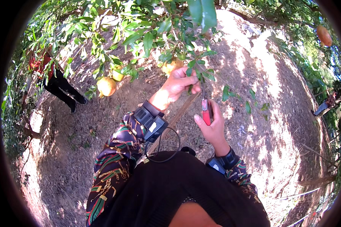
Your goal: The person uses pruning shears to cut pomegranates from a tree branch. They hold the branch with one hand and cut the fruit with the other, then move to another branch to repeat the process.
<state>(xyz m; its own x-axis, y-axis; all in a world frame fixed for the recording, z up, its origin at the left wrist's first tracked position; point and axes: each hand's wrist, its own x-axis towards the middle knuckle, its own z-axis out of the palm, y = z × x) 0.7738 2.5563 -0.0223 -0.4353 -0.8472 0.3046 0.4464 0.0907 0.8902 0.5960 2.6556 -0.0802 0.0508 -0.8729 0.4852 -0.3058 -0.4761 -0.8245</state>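
My left hand is closed around a leafy pomegranate twig, with the thumb and fingers pinched together. Just behind its fingers hangs a yellow pomegranate, partly covered by leaves. My right hand holds red-handled pruning shears, blades pointing up at the twig beside the left fingertips. Whether the blades touch the stem is hard to tell. To the left, two more pomegranates, one at the front and one behind it, hang among leaves.
Leafy branches hang low across the top. A wooden pole slants below my hands. At the left, a person in dark trousers stands behind foliage. Another pomegranate hangs far right. Dry grass covers the ground.
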